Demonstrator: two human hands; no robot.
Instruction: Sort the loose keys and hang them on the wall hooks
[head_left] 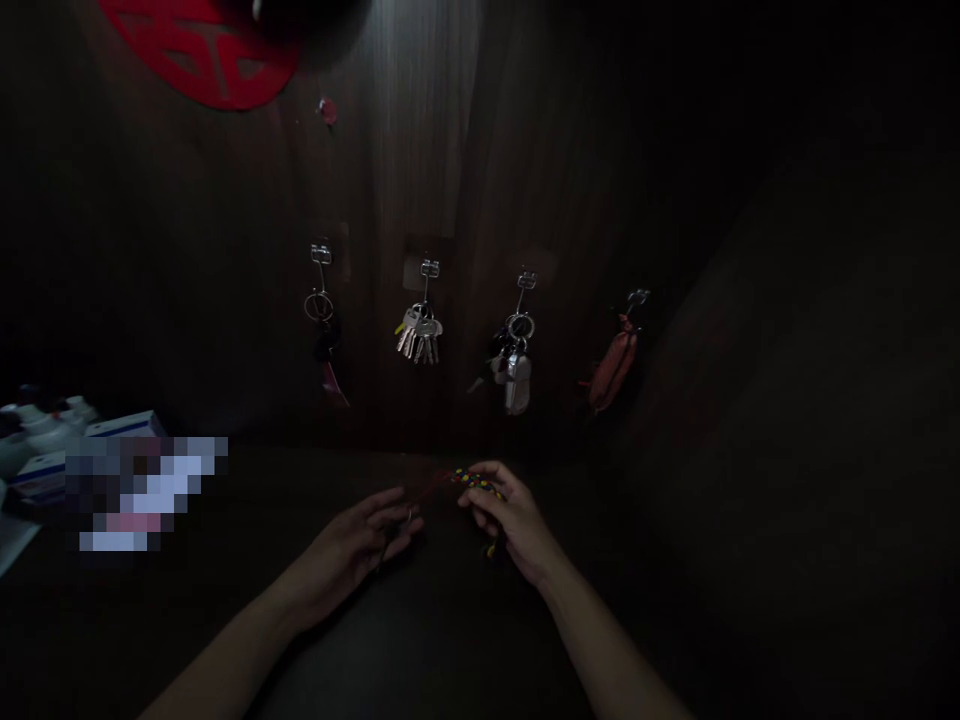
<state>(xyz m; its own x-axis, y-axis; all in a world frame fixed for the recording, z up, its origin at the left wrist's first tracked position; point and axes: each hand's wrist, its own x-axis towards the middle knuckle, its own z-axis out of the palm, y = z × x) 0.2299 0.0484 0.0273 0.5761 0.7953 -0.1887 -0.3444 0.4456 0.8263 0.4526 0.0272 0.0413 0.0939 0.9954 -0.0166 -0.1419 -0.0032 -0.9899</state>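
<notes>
A colourful braided cord (474,482), patterned in yellow, red, blue and green, is pinched between the thumb and fingers of my right hand (506,510). Part of it hangs below the palm. From its left end a thin red string (431,487) runs toward my left hand (367,535). The left fingers are loosely curled; a small metal ring (409,516) shows at them, and a slim dark thing hangs beneath, too dim to name. Both hands are low in front of the dark wooden panel, below the hooks.
On the panel, hooks hold a ring with a dark fob (324,345), a bunch of keys (420,335), keys with a silver fob (517,380) and a reddish pouch (613,368). A red paper cutout (225,85) is upper left. White bottles (49,428) and boxes stand left.
</notes>
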